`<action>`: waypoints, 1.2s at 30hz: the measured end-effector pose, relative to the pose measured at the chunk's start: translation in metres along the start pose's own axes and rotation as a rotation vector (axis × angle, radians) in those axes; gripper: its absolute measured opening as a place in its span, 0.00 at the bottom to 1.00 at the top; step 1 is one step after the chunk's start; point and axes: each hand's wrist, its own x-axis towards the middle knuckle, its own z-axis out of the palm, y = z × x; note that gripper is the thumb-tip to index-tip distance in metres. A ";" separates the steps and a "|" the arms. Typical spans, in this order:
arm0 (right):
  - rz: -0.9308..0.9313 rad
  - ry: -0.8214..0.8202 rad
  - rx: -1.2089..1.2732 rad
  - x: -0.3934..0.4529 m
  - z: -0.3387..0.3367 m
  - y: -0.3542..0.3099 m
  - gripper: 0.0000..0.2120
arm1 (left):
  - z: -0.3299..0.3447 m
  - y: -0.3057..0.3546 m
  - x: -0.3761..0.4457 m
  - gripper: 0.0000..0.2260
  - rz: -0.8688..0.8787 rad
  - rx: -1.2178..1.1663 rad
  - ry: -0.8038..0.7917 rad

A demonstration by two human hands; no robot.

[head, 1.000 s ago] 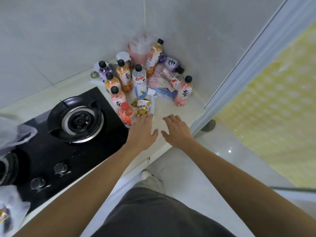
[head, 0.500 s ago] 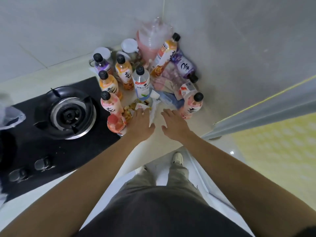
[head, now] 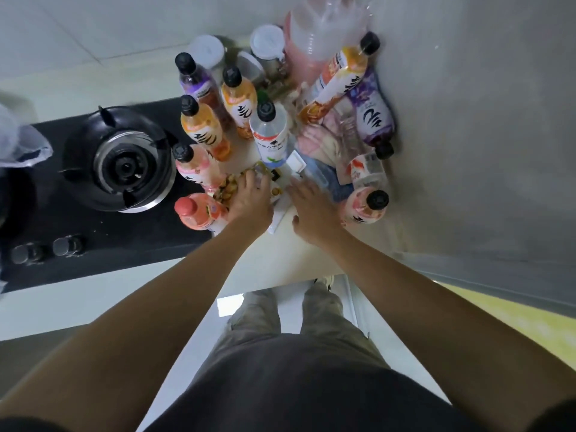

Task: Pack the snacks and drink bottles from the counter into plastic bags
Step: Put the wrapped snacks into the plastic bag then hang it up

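Several drink bottles crowd the counter corner, among them a clear water bottle (head: 270, 137), an orange bottle (head: 202, 132), a pink bottle (head: 366, 207) on the right and a red-capped bottle (head: 194, 212) near the hob. A yellow snack packet (head: 229, 190) lies in front of them. My left hand (head: 249, 201) rests on that packet with its fingers spread. To its right, my right hand (head: 313, 210) lies with straight fingers over a white packet (head: 280, 210). Neither hand grips anything.
A black gas hob (head: 118, 163) with two knobs (head: 46, 249) fills the counter's left. A clear plastic bag (head: 18, 141) sits at the far left. White-lidded jars (head: 268, 45) and a pink plastic bag (head: 314, 42) stand in the corner. Walls close in behind and to the right.
Both hands have reached further forward into the pile. My left hand now lies on the snack packet and my right hand is beside the pink bottle. The camera has tilted further down.
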 end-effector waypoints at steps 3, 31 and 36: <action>-0.015 -0.007 -0.095 -0.006 0.001 0.002 0.30 | 0.005 0.003 -0.002 0.22 -0.015 -0.014 0.016; -0.116 0.057 -0.243 -0.066 0.027 -0.011 0.15 | 0.046 -0.020 -0.087 0.25 -0.003 -0.307 -0.029; -0.011 -0.003 -0.308 -0.073 0.028 -0.021 0.12 | 0.045 -0.032 -0.097 0.22 -0.008 -0.401 -0.088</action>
